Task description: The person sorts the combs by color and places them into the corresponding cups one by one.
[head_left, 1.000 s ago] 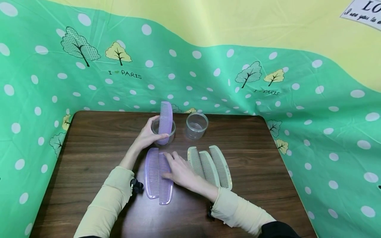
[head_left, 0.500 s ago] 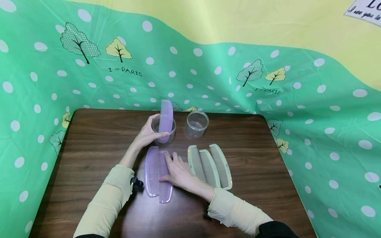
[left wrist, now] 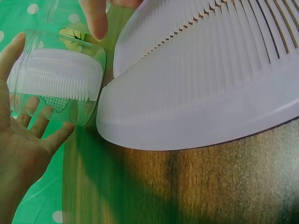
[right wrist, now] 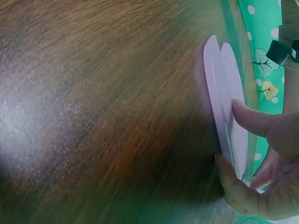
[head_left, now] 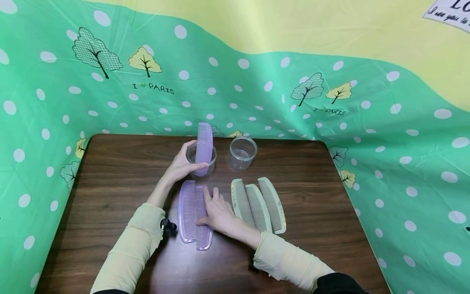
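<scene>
Key relation: I judge it is the half-moon purple plastic-looking comb [head_left: 203, 237] on the table, directly under the right hand [head_left: 219, 213]; right hand nearer.
Long axis: near-to-far, far tip aimed roughly at the clear, round-walled left cup [head_left: 212, 165], which stands just beyond it.
Right grip: thumb on the tooth side, index at the far end by the spine; I can't tell whether it is clenched on the comb or only resting.
Left grip: left hand [head_left: 180, 164] wrapped round the left cup, thumb at the near side, fingers behind, visible to me through the wall on the left wrist feed.
Cup contents: one upright purple comb [head_left: 204, 147], top well above the rim.
Neighbour: second flat purple comb [head_left: 187, 212], left of the first; tooth rows face and meet, spines outward, its far end set slightly farther off.
Green set: three pale green curved combs [head_left: 258, 208], flat, right of the right hand.
Spare vessel: clear cylindrical right cup [head_left: 241, 153], upright beside the left one, apart.
Textures: fine parallel teeth, smooth spines with a slight gloss; dark wood-grain tabletop [head_left: 117, 183]; spotted green-and-yellow fabric [head_left: 257, 77] behind.
</scene>
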Tool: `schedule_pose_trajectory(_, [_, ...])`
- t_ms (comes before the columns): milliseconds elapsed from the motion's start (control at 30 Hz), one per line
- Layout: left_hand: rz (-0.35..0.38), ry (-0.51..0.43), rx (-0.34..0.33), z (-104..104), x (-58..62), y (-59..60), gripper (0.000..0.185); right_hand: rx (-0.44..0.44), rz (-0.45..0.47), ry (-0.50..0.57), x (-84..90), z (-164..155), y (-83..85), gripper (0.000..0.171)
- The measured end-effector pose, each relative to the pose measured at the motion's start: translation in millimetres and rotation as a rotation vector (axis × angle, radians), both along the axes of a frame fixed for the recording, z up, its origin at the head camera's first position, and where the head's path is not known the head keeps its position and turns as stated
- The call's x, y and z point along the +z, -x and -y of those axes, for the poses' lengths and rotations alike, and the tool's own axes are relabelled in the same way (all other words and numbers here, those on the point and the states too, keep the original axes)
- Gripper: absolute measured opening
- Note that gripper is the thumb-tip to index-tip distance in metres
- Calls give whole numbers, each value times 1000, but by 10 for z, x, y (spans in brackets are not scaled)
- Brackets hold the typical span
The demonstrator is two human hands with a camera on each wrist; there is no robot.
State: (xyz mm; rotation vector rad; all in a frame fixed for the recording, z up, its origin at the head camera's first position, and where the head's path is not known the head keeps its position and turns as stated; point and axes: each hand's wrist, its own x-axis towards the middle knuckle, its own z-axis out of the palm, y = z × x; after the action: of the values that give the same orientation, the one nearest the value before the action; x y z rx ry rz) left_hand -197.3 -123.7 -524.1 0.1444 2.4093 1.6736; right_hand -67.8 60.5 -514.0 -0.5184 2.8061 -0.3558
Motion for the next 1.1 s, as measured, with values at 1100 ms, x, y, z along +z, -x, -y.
schedule_pose_trajectory(1100, [14,-2,-5,-7,1,7,102,-78,110,97,-5,-13,78,125])
